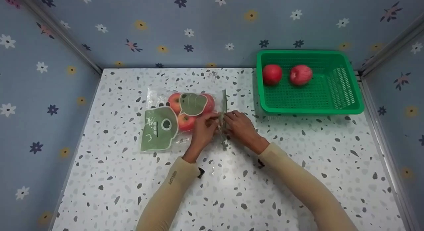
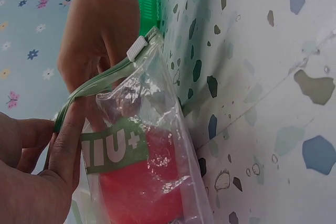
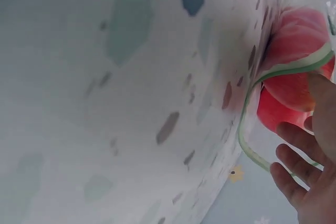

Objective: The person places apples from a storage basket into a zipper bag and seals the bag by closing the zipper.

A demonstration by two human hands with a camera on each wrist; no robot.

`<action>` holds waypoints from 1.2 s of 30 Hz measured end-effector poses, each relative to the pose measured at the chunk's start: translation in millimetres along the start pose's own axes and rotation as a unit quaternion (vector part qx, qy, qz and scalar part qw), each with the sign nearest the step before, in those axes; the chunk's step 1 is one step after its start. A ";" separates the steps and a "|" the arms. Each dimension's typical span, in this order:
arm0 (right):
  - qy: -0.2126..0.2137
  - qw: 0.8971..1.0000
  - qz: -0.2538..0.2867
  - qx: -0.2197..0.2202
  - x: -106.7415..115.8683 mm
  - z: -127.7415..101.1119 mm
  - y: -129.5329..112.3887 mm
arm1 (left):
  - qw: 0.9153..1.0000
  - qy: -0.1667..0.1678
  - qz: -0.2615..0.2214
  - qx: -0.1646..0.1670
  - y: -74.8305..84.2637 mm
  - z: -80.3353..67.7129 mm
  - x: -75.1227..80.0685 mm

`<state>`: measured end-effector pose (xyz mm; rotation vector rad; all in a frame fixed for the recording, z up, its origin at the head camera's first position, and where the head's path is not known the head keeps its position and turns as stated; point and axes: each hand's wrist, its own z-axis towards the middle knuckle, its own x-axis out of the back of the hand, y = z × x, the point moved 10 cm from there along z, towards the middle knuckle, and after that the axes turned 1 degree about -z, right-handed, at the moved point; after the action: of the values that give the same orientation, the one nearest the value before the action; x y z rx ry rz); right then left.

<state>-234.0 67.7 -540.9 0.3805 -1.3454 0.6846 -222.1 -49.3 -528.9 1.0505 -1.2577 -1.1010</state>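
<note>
A clear zip bag (image 1: 158, 133) with a green cartoon dinosaur print lies on its side, with several red apples (image 1: 186, 122) inside. My left hand (image 1: 202, 133) pinches the green zip strip at the bag's mouth. In the left wrist view, the left fingers (image 2: 65, 142) hold that strip, and a white slider (image 2: 137, 48) sits near its far corner. My right hand (image 1: 241, 126) is at the same mouth from the right. Its fingers (image 3: 296, 137) are spread and loosely bent beside the zip strip (image 3: 254, 153), which bows into a gap in the right wrist view.
A green plastic basket (image 1: 311, 110) stands at the back right, holding two red apples (image 1: 300, 75). The speckled white table (image 1: 232, 198) is bounded by flower-patterned panels (image 1: 205, 28) at the back and both sides.
</note>
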 end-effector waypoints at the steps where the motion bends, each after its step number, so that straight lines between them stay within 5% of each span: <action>1: 0.001 1.000 0.003 -0.001 2.3 -1.4 1.7 | 1.000 -0.001 -0.003 0.001 -0.5 0.1 -0.4; 19: 0.083 0.996 0.021 -0.037 79.3 -27.6 53.3 | 0.999 -0.007 -0.038 0.016 -5.3 0.7 -1.5; 36: 0.108 0.985 0.017 -0.137 129.2 -46.8 129.3 | 0.999 -0.010 -0.029 0.019 -6.7 1.7 -2.0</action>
<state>-272.9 223.6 -442.0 0.0611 -1.2207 0.5425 -224.1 -48.4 -535.8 1.1127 -1.2745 -1.1385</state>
